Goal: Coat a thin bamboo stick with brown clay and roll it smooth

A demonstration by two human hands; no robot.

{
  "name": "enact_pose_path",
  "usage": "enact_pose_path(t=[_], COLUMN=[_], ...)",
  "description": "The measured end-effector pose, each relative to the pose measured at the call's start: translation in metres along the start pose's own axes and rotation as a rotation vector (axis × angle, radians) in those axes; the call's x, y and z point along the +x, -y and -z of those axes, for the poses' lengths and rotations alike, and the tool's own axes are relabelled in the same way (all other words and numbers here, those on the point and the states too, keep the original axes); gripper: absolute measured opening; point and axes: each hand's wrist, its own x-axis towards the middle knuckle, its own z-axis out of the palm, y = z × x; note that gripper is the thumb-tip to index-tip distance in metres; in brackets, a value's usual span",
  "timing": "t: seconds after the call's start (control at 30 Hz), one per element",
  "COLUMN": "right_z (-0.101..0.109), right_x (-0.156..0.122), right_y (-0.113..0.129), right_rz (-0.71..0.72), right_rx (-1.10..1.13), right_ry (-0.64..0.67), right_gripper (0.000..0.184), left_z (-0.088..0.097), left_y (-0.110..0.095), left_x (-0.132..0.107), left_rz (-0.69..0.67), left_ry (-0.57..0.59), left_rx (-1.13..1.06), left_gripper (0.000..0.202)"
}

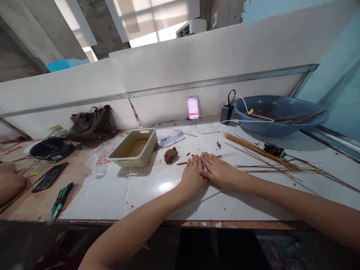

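Brown stick (181, 163) juts leftward from under the left fingers (192, 162).

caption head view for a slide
Left hand and right hand meet palms down between lumpy brown clump and thin tan sticks on white tabletop.

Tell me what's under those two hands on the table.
A brown strip pokes out beside the left hand, and thin sticks show beside the right hand. Whatever the hands themselves cover can't be seen.
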Motion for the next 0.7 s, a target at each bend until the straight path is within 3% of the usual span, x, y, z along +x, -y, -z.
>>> enact_pose_path(t=[0.27,0.47,0.7], right_z=[-0.007,-0.003,-0.018], right_x=[-0.012,0.005,-0.018], right_y=[0.008,0.000,0.003], right_rz=[-0.043,-0.069,-0.020], right_rx=[0.035,0.048,0.018], right_ry=[0.031,0.054,-0.033], right_gripper=[0.093,0.085,0.086], left_z=[-0.002,0.002,0.001], left_y=[-0.002,0.002,-0.001], left_x=[-0.016,-0.007,-0.019], left_rz=[-0.027,0.056,0.033], left_ry=[0.016,-0.018,0.032], left_rx=[0.029,0.041,0.072], left_gripper=[0.080,0.072,0.074])
